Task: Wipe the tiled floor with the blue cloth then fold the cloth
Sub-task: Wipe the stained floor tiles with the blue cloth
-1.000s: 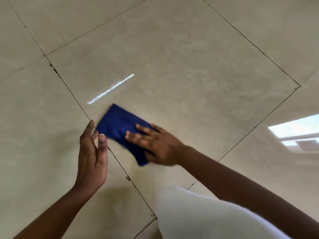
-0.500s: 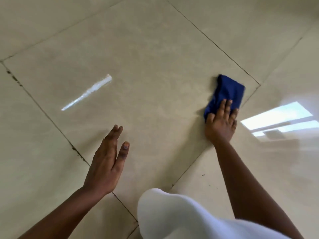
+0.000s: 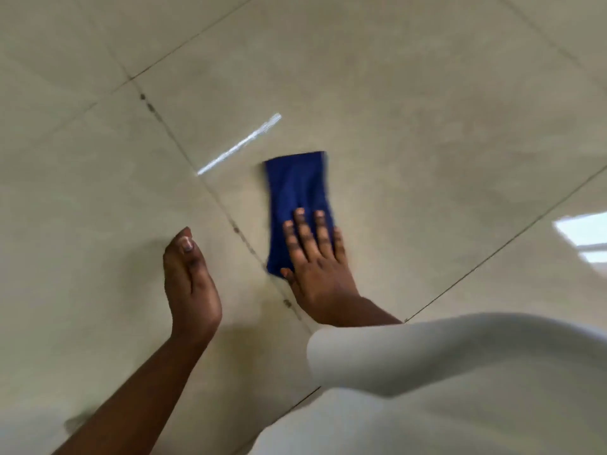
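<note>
While the right hand (image 3: 315,261) lies flat with its fingers spread on the near end of the blue cloth (image 3: 297,192), the wiping looks to be underway and the folding not yet begun. The cloth sits as a narrow strip on the tiled floor (image 3: 410,110), just right of a dark grout line (image 3: 170,136) and close below a bright streak of reflected light (image 3: 239,144). The left hand (image 3: 190,284) is apart from the cloth, set on its edge with fingers together and lightly curled, holding nothing; whether it touches the floor is hard to tell. To wipe well, the palm should press evenly so the whole strip drags, not only the near end. Strokes are best overlapped and carried across the grout line, where specks of dirt show. The far end could bunch if pushed too fast.
</note>
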